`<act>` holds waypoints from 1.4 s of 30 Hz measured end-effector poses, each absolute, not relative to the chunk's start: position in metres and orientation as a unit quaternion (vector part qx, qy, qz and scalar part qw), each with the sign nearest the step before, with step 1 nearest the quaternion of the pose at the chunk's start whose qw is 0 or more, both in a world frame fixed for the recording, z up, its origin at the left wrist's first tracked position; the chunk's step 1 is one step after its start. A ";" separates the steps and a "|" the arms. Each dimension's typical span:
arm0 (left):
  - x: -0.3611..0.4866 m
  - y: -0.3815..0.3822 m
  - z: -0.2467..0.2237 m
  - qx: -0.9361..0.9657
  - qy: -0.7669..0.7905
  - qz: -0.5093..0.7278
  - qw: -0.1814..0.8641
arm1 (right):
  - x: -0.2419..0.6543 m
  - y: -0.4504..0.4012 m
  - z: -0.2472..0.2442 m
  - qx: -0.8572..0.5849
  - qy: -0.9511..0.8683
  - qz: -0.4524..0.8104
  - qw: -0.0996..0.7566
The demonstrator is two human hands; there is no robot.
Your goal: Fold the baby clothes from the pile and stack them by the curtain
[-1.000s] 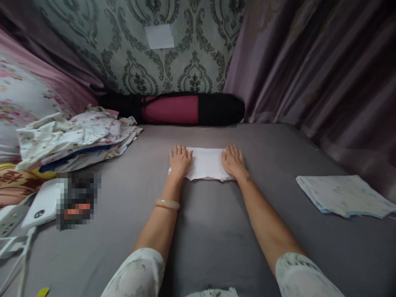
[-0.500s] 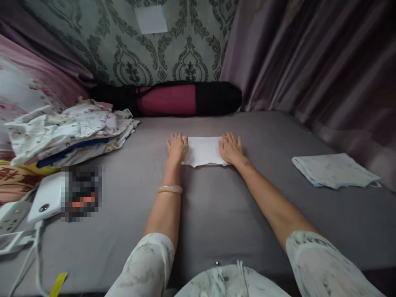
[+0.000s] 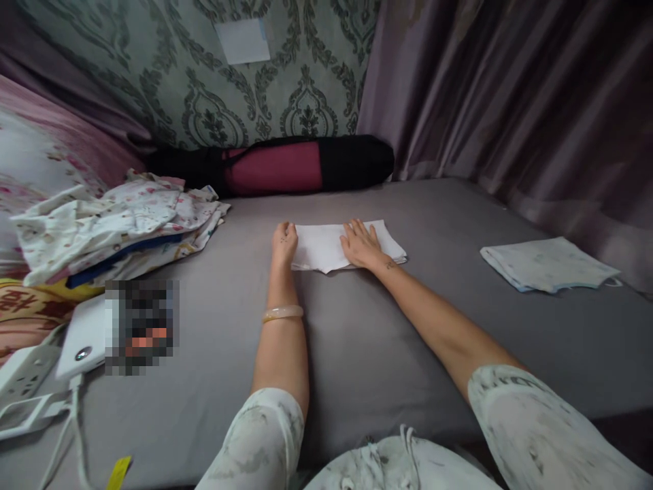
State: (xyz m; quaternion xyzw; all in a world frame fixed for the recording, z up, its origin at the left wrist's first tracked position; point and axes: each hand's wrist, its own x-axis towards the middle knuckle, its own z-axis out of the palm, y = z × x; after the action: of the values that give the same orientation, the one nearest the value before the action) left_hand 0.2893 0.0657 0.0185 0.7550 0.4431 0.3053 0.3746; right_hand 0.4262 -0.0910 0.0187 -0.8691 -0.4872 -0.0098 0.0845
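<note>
A folded white cloth (image 3: 319, 246) lies flat on the grey bed sheet, its near edge uneven with a small point. My left hand (image 3: 284, 239) is closed on the cloth's left edge, with the fingertips curled out of sight. Flat on the cloth, right of its middle, rests my right hand (image 3: 361, 243) with the fingers spread. The cloth's right end shows beyond that hand, with layered edges at the near corner.
A folded pale patterned garment (image 3: 551, 264) lies at the right. Stacked printed clothes (image 3: 117, 221) are at the left, above a white power bank (image 3: 84, 337) and a power strip (image 3: 28, 371) with cables. Along the wall lies a black and dark-red long bag (image 3: 273, 167).
My left hand has gone from lying flat with spread fingers to closing on the cloth's left edge. My right hand has slid left, uncovering the cloth's right end.
</note>
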 end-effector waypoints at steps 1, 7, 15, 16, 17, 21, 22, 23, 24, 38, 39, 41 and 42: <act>0.289 0.066 0.019 0.752 0.447 0.310 0.373 | 0.420 -0.087 0.018 -0.863 -0.496 -0.010 0.093; 0.288 0.067 0.017 0.741 0.442 0.323 0.389 | 0.406 -0.081 0.004 -0.856 -0.508 0.003 0.091; 0.289 0.076 0.013 0.713 0.449 0.341 0.416 | 0.384 -0.060 0.013 -0.847 -0.521 0.009 0.108; 0.288 0.077 0.012 0.711 0.449 0.345 0.416 | 0.378 -0.055 0.013 -0.839 -0.531 0.009 0.115; 0.288 0.077 0.011 0.709 0.450 0.348 0.417 | 0.372 -0.051 0.012 -0.834 -0.539 0.013 0.118; 0.286 0.079 0.009 0.697 0.457 0.350 0.427 | 0.361 -0.045 0.006 -0.830 -0.546 0.024 0.113; 0.286 0.080 0.009 0.694 0.460 0.351 0.429 | 0.361 -0.045 0.005 -0.830 -0.545 0.023 0.112; 0.286 0.080 0.009 0.690 0.462 0.352 0.431 | 0.362 -0.045 0.006 -0.831 -0.545 0.024 0.110; 0.287 0.080 0.009 0.686 0.465 0.354 0.433 | 0.363 -0.045 0.007 -0.831 -0.545 0.028 0.107; 0.291 0.084 0.005 0.673 0.475 0.356 0.441 | 0.351 0.010 0.002 -0.796 -0.594 0.032 0.107; 0.291 0.084 0.005 0.679 0.473 0.353 0.437 | 0.351 0.010 0.002 -0.795 -0.595 0.029 0.116; 0.291 0.083 0.005 0.694 0.468 0.350 0.421 | 0.352 0.009 0.004 -0.788 -0.597 0.041 0.143; 0.291 0.081 0.005 0.702 0.466 0.349 0.409 | 0.354 0.008 0.007 -0.784 -0.596 0.055 0.163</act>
State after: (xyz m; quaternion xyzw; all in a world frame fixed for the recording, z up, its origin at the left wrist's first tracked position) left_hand 0.2915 0.0814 0.0052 0.7021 0.4663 0.3494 0.4093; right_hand 0.3544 0.0085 0.0066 -0.7841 -0.5964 0.0549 0.1627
